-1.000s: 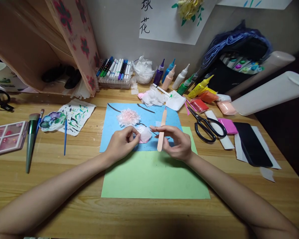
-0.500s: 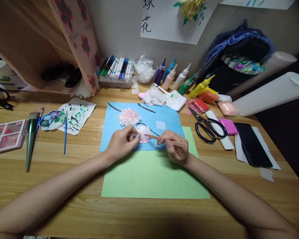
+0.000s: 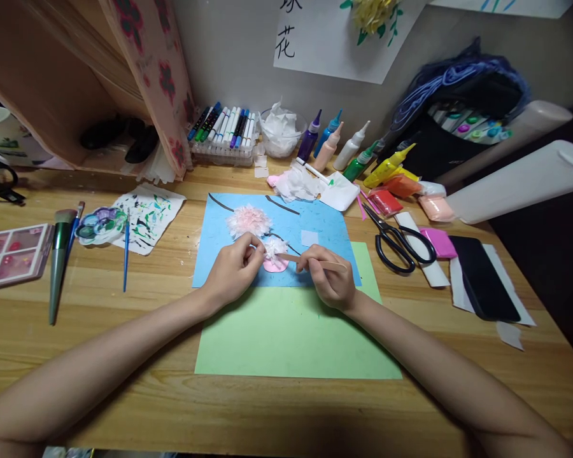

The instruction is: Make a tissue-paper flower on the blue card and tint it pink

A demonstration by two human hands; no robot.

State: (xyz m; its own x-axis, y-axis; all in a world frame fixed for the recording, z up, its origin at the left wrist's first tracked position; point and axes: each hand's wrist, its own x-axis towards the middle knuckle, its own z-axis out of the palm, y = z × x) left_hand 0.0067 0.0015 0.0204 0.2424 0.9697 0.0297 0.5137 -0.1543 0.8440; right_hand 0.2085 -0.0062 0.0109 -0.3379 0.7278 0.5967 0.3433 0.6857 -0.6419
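Observation:
My right hand (image 3: pixel 332 277) grips a flat wooden craft stick (image 3: pixel 289 257), whose tip reaches into a white crumpled tissue paper tuft (image 3: pixel 275 247). Under the tuft lies a flat pink piece of modelling clay (image 3: pixel 275 264), bare along its lower edge. My left hand (image 3: pixel 239 264) is closed in a pinch at the tuft's left side; whatever is between its fingertips is hidden. Above it, a fluffy pink and white tissue flower (image 3: pixel 249 221) sits on the blue sheet (image 3: pixel 203 261), which bears dark painted lines. A small pale paper square (image 3: pixel 309 238) lies to the right.
A green sheet (image 3: pixel 296 337) lies partly under the blue one. Scissors (image 3: pixel 401 238), clay packets (image 3: pixel 386 203) and a phone (image 3: pixel 484 277) are at the right. Paint bottles (image 3: pixel 327 146) and markers (image 3: pixel 226 127) line the back. Brushes (image 3: pixel 62 267) and a palette (image 3: pixel 98 226) lie left.
The white tissue lay spread over the pink clay and is now bunched up higher, baring the clay's lower part. The right hand and stick have shifted slightly left; the left hand stays close by.

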